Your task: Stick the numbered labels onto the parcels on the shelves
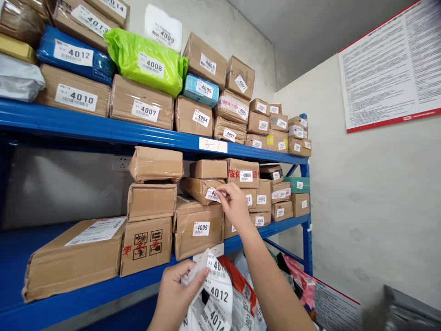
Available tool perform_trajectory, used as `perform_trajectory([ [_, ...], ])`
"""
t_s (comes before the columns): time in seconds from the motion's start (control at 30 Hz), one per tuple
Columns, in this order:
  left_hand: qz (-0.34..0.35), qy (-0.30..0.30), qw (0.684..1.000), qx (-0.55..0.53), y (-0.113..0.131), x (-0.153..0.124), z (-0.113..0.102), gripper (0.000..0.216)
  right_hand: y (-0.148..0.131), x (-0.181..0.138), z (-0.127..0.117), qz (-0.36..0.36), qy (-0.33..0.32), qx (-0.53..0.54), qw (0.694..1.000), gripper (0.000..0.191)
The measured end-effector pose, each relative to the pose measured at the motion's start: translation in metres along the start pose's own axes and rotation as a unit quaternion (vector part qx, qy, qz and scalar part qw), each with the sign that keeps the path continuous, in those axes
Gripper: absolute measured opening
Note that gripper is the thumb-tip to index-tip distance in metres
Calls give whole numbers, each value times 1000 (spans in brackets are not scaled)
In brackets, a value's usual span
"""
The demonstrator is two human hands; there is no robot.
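My left hand [179, 287] grips a strip of white number labels [217, 290], thumb on top; the numbers 4012 and 4014 can be read on it. My right hand [234, 202] reaches to the lower shelf, its thumb and fingers pinching the edge of a white label [212, 195] that lies against the front of a brown cardboard box [196, 187]. The fingers cover part of that label's number. Under this box sits a larger carton [186, 234] labelled 4009, and a small plain box [208, 169] rests on top of it.
A blue metal shelf [148, 138] carries numbered parcels, among them a green bag [138, 50] labelled 4008. Left on the lower level are a stack of unlabelled boxes [151, 202] and a long carton [76, 262]. Bagged parcels [299, 280] lie below. A notice board [389, 69] hangs right.
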State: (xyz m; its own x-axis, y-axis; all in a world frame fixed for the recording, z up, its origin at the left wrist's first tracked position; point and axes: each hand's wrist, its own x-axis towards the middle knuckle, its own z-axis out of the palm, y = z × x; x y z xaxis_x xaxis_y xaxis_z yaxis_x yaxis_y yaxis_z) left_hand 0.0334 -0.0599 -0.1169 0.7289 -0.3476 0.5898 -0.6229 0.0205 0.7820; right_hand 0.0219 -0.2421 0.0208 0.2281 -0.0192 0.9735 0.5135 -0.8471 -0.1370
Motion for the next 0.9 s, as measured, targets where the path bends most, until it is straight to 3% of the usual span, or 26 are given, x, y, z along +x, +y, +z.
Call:
perform_trajectory([
  [0.07, 7, -3, 1000, 1, -1, -3, 1, 40, 0, -2, 0, -24, 22, -69, 997, 18],
  [0.13, 10, 20, 1000, -9, 0, -5, 3, 40, 1, -4, 2, -27, 82, -120, 989, 27],
  [0.2, 10, 47, 999, -21, 1, -6, 4, 39, 3, -5, 2, -40, 113, -136, 983, 25],
  [0.3, 8, 53, 998, -34, 1, -6, 3, 38, 5, -6, 1, -56, 71, -77, 993, 11],
  [0.4, 6, 56, 997, -57, 0, -3, -2, 35, -5, -21, -7, 10, 37, 83, 996, 19],
  [0.43, 5, 69, 995, -65, 0, -2, -3, 34, -12, -31, -11, 45, -17, 160, 986, 25],
  [0.5, 20, 93, 993, -74, -1, 1, -5, 33, -26, -53, -17, 120, -174, 287, 935, 33],
  [0.57, 67, 94, 991, -64, -2, 4, -6, 33, -38, -74, -19, 195, -254, 326, 889, 28],
  [0.67, 152, 40, 987, -33, -1, 9, -5, 32, -42, -93, -16, 291, -231, 375, 850, 21],
  [0.73, 157, 9, 987, -12, 0, 11, -3, 24, -38, -98, -12, 321, -209, 413, 827, 25],
  [0.9, 80, -52, 995, 40, 6, 12, 2, 26, -25, -101, -10, 322, -182, 382, 847, 21],
])
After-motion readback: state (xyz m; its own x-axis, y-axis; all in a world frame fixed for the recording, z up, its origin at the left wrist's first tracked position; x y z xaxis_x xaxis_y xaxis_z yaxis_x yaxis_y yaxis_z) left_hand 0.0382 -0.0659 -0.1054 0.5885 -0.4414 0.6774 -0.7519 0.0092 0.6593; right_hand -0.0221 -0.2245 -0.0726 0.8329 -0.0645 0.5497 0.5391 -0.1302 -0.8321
